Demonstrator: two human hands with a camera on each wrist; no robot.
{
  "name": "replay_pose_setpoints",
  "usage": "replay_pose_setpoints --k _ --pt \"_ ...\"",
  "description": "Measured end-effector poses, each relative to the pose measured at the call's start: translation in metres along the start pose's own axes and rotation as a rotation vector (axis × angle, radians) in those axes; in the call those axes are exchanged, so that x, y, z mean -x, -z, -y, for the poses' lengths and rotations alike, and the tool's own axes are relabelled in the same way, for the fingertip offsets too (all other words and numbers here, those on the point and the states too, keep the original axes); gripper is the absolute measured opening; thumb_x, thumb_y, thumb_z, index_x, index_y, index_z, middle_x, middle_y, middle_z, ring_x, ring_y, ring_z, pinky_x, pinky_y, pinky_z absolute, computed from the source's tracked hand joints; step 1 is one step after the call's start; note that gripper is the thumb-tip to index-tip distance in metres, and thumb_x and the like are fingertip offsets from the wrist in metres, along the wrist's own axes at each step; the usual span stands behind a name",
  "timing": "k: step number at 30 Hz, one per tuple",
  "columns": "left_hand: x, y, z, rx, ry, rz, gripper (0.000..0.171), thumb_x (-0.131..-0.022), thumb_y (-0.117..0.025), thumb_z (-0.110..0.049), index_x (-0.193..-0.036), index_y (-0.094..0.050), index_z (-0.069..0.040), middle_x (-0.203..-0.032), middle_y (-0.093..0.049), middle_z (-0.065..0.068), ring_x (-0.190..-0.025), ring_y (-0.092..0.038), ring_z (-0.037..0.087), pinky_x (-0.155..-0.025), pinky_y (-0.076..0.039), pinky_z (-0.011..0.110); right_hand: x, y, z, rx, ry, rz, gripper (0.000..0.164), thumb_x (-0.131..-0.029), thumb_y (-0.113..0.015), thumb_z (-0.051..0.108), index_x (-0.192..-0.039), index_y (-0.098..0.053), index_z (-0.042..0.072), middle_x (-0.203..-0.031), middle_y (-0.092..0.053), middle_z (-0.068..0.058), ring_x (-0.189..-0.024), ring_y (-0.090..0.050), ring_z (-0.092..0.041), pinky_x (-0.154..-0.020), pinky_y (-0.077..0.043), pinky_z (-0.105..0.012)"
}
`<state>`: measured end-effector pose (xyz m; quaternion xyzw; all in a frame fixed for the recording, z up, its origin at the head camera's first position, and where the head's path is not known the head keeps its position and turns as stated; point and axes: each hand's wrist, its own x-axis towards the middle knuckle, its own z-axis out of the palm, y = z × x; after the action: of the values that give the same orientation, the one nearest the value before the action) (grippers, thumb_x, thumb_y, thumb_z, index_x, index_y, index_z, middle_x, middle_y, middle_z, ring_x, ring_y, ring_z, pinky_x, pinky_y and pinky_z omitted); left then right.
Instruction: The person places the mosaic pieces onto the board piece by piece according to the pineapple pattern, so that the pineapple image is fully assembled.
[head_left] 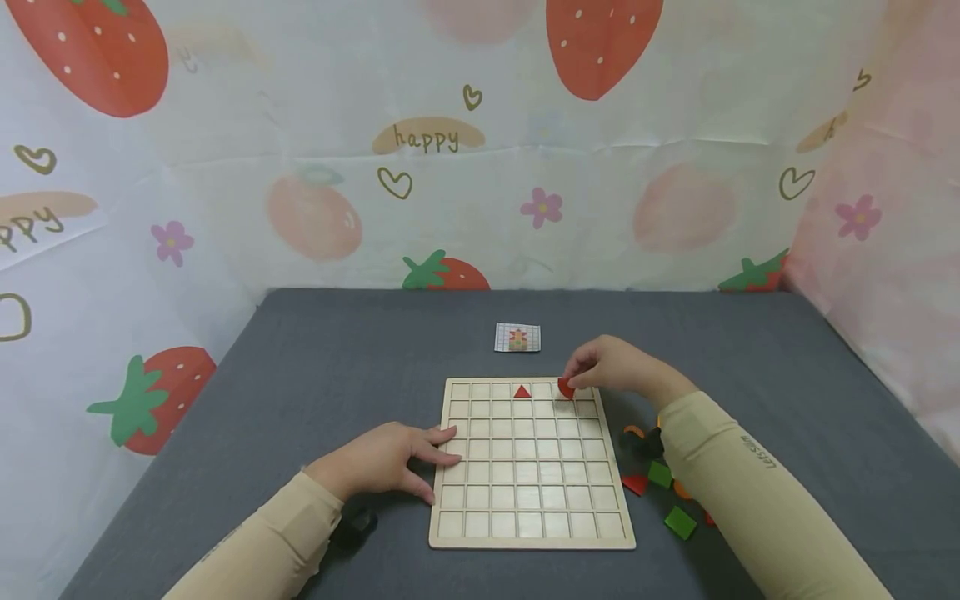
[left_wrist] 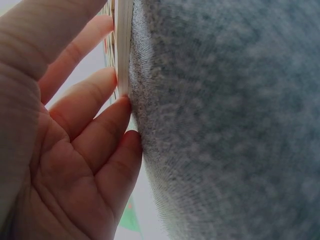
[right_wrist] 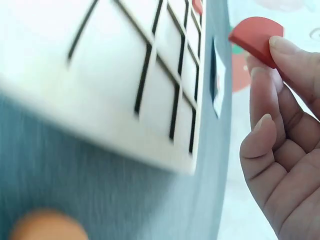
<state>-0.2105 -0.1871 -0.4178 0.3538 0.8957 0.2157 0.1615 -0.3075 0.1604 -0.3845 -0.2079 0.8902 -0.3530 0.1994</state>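
Observation:
A wooden grid board point(head_left: 532, 542) lies on the grey table, with a red triangle block point(head_left: 522, 392) in its top row. Fingers of my left hand point(head_left: 378, 460) are spread and rest on the board's left edge; in the left wrist view the fingertips touch the board's side point(left_wrist: 123, 50). Between thumb and fingers, my right hand point(head_left: 624, 368) pinches a red quarter-circle block point(right_wrist: 257, 37). That block is over the top row, right of the triangle, and the right wrist view shows it raised above the board.
Behind the board lies a small card point(head_left: 517, 337) printed with a coloured pattern on a grid. Right of the board are loose blocks, among them green squares point(head_left: 681, 523), a red piece point(head_left: 634, 484) and an orange arch point(head_left: 633, 431), partly hidden by the right forearm.

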Motion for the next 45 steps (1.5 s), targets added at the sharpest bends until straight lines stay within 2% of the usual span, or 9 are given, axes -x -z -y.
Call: replay_pose_setpoints --k 7,13,18,23,31,45 --pt "-0.001 0.0 0.0 -0.009 -0.004 0.001 0.062 -0.065 -0.075 -0.043 -0.122 -0.059 -0.027 -0.142 -0.038 -0.004 -0.128 -0.037 0.011 -0.099 -0.037 0.034 -0.012 -0.018 0.014 -0.04 0.021 0.016 0.007 -0.085 -0.065 0.016 -0.084 -0.072 0.016 -0.081 -0.068 0.001 -0.079 -0.058 -0.023 -0.071 -0.048 -0.038" --pt "-0.002 0.0 0.0 -0.014 0.003 0.01 0.062 -0.065 -0.075 -0.044 -0.122 -0.059 -0.027 -0.142 -0.039 -0.005 -0.128 -0.037 0.011 -0.099 -0.037 0.034 -0.022 -0.034 0.02 -0.076 0.031 0.014 0.005 -0.083 -0.068 0.014 -0.079 -0.069 0.013 -0.076 -0.066 -0.001 -0.068 -0.053 -0.018 -0.064 -0.046 -0.031" --pt "-0.003 -0.001 0.0 -0.01 0.003 0.012 0.062 -0.065 -0.075 -0.044 -0.122 -0.059 -0.027 -0.141 -0.039 -0.005 -0.128 -0.037 0.011 -0.099 -0.037 0.034 -0.028 -0.045 0.026 -0.122 0.02 0.015 0.004 -0.081 -0.07 0.013 -0.077 -0.068 0.011 -0.075 -0.067 0.0 -0.07 -0.055 -0.017 -0.067 -0.046 -0.031" --pt "-0.004 0.001 -0.002 -0.002 -0.004 0.009 0.062 -0.065 -0.075 -0.044 -0.122 -0.06 -0.027 -0.141 -0.039 -0.004 -0.128 -0.037 0.011 -0.099 -0.037 0.034 -0.034 -0.054 0.032 -0.085 0.014 -0.001 0.006 -0.08 -0.07 0.014 -0.075 -0.069 0.014 -0.074 -0.066 0.001 -0.069 -0.055 -0.016 -0.067 -0.046 -0.03" --pt "-0.003 0.0 -0.001 -0.004 -0.003 0.017 0.062 -0.065 -0.073 -0.046 -0.123 -0.059 -0.027 -0.141 -0.039 -0.004 -0.128 -0.037 0.011 -0.098 -0.037 0.034 -0.04 -0.064 0.039 -0.006 -0.011 -0.009 0.009 -0.079 -0.071 0.015 -0.072 -0.067 0.015 -0.07 -0.063 0.003 -0.064 -0.049 -0.013 -0.061 -0.042 -0.027" --pt "0.0 0.0 -0.001 0.006 -0.003 0.009 0.062 -0.065 -0.073 -0.046 -0.122 -0.059 -0.026 -0.14 -0.04 -0.004 -0.127 -0.039 0.012 -0.097 -0.039 0.034 -0.044 -0.069 0.047 0.055 -0.05 -0.047 0.012 -0.08 -0.071 0.017 -0.069 -0.067 0.015 -0.068 -0.061 0.004 -0.06 -0.045 -0.013 -0.054 -0.037 -0.026"
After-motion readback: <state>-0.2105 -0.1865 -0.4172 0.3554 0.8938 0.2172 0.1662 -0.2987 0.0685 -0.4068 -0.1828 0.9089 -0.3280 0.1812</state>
